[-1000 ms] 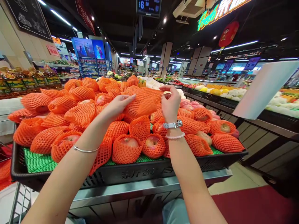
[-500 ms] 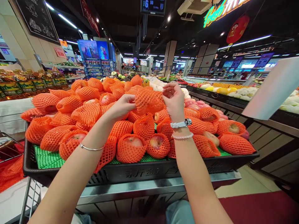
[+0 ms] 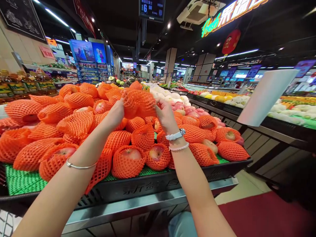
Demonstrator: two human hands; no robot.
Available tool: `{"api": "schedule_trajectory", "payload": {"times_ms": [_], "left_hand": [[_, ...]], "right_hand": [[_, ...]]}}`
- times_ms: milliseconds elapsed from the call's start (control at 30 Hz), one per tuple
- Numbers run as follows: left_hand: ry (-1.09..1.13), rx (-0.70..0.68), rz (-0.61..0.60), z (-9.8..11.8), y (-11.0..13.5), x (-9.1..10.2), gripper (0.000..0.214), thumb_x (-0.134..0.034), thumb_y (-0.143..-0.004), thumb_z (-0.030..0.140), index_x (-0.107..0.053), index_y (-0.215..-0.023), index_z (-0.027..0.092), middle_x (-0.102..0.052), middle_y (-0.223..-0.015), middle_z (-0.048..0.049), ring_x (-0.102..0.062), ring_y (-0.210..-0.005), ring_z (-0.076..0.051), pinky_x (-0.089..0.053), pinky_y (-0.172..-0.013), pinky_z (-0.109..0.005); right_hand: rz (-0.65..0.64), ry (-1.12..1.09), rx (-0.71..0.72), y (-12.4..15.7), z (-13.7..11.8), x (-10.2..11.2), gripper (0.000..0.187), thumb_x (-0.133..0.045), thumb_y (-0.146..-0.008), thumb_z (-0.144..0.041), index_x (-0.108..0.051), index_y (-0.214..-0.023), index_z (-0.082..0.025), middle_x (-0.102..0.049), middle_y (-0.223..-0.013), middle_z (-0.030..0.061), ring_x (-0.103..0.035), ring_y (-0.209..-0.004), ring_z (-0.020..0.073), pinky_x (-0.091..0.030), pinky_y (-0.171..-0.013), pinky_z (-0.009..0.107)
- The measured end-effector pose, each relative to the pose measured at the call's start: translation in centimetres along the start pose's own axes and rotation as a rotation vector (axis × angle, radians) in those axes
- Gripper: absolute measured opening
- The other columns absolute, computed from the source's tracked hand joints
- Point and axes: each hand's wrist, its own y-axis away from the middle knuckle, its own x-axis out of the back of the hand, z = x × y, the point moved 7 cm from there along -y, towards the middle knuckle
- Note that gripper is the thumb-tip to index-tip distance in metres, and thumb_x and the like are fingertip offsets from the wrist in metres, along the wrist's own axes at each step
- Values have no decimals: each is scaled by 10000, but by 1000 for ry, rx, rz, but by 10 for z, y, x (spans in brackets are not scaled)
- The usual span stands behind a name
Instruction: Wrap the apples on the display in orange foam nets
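Left hand closed in a pinch on the left edge of an orange foam net sleeve, fingers curled, thumb hidden behind the mesh. Right hand also curled shut, gripping the sleeve's right edge, fingertips tucked into the net. Sleeve is held up between both hands, above the pile, centre of scene; cannot tell if there is fruit inside it. Left wrist has a thin silver bangle, right wrist a silver watch and a pale bead bracelet just nearer on the forearm. Below and around the hands: heap of apples in orange nets, some with red-yellow skin showing through the open tops, piled higher toward far left. They sit on green mesh liner inside a black plastic crate, which rests on a metal stand at the near edge. Right of the pile a white blank sign card tilts up. Far right, more produce bins with pink and yellow fruit. Far left, shelves with bottles. Overhead a price display and neon lettering.
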Motion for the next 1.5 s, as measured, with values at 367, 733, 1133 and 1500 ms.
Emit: {"api": "schedule_trajectory", "payload": {"times_ms": [367, 733, 1133, 1500], "left_hand": [[-127, 78, -143, 19, 8, 1, 225, -686, -691, 318, -686, -859, 168, -658, -686, -20, -641, -765, -203, -479, -588, -249], [-184, -17, -74, 31, 10, -1, 275, -765, -648, 331, -709, -862, 169, -687, -733, -20, -634, -774, -203, -477, -594, -239], [-64, 36, -341, 27, 18, -27, 437, -809, -626, 404, -700, -963, 149, -701, -869, -60, -636, -1029, -292, -532, -901, -351], [83, 1, -219, 29, 15, -19, 521, -847, -583, 378, -661, -1009, 141, -683, -918, -68, -620, -1053, -294, -519, -932, -370]], "right_hand": [[-130, -7, -191, 8, 4, -13, 894, -718, -588, -748, -408, -1320, -340, -549, -1308, 99, -606, -1065, 257, -586, -657, 341], [-201, 178, -112, 7, 6, -14, 823, -654, -709, -724, -369, -1346, -288, -571, -1213, 120, -554, -1158, 281, -558, -918, 474], [-348, 183, -214, 18, 9, -29, 908, -675, -701, -677, -248, -1416, -314, -470, -1400, 140, -462, -1301, 331, -626, -728, 415], [-345, 50, -154, 15, 16, -36, 960, -623, -667, -733, -208, -1425, -315, -368, -1494, 107, -474, -1326, 276, -522, -1034, 470]]}}
